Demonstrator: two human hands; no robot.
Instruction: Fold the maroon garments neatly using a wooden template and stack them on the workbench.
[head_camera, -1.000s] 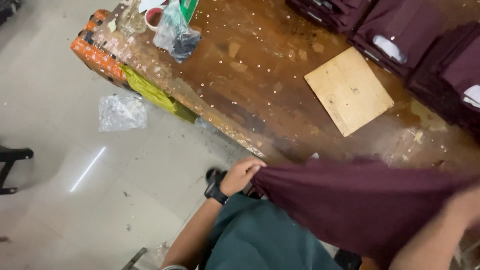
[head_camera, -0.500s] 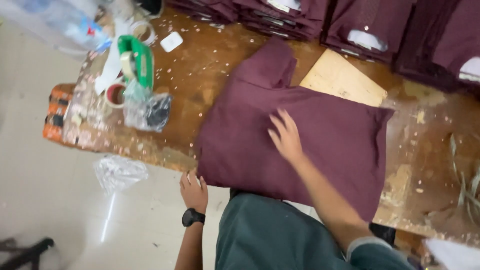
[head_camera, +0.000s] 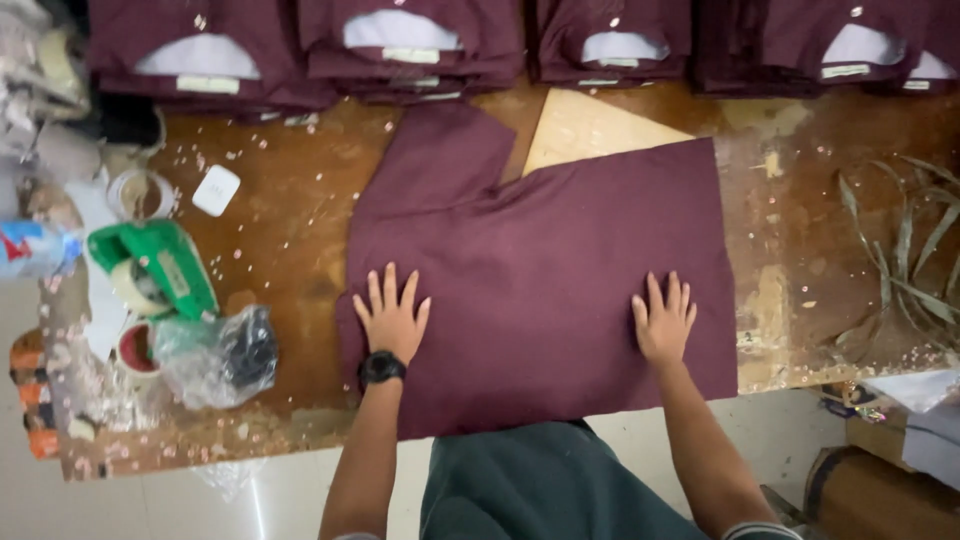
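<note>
Both palms press flat with nothing clasped: my left hand (head_camera: 392, 320), a black wristwatch (head_camera: 381, 368) at its wrist, lies fingers spread on the near left part of the maroon T-shirt (head_camera: 545, 290), and my right hand (head_camera: 663, 322) lies the same way on its near right part. From the head camera I see the shirt spread on the worn wooden table (head_camera: 290, 220), its near edge hanging just over the table's front, one sleeve reaching up to the left, and a flat cardboard sheet (head_camera: 590, 132) partly under its far edge. To smooth it well, I judge the palms should stay flat and sweep outward evenly so the cloth does not bunch or slide off the front. Along the far edge runs a row of folded maroon shirts (head_camera: 410, 45), each with a pale card showing in the neck opening and a small pale label below it. At the left sit a green tape dispenser (head_camera: 155, 268), a small white square tag (head_camera: 216, 190), and a clear plastic bag holding something dark (head_camera: 222, 355); strap offcuts (head_camera: 900, 250) lie at the right.
</note>
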